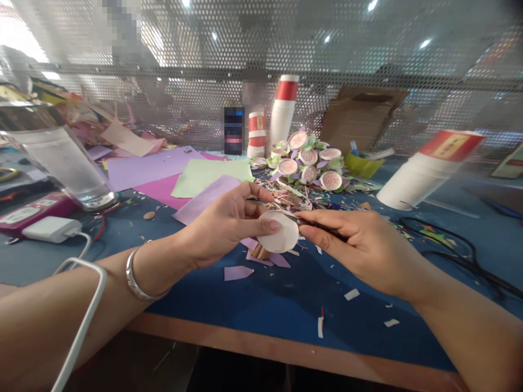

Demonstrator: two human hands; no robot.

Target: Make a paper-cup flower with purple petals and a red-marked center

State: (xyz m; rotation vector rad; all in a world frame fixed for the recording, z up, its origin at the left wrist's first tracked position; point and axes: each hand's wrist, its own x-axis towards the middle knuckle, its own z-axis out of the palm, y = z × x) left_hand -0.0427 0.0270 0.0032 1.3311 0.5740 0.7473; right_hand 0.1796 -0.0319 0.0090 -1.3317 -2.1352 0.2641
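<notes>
My left hand [241,220] is closed on a round white paper disc [281,239], its thumb lying across the face. From the right, my right hand [347,237] pinches a slim dark tool that looks like tweezers [310,223], and its tip meets the disc's upper right edge. Most of the tool is hidden by my fingers. Under the disc lie cut purple paper pieces [239,273] and a small brown folded piece [260,251]. Just beyond my hands sits a cluster of small round cups with pink-patterned faces [308,158], among green and purple paper bits.
Stacked red-and-white paper cups [408,174] lean at right; another stack [281,117] stands behind. Coloured sheets [212,177], a glass of water [77,163] and a white charger [52,228] are left. A white cable [87,313] crosses my left forearm. Black cable [461,256] lies right.
</notes>
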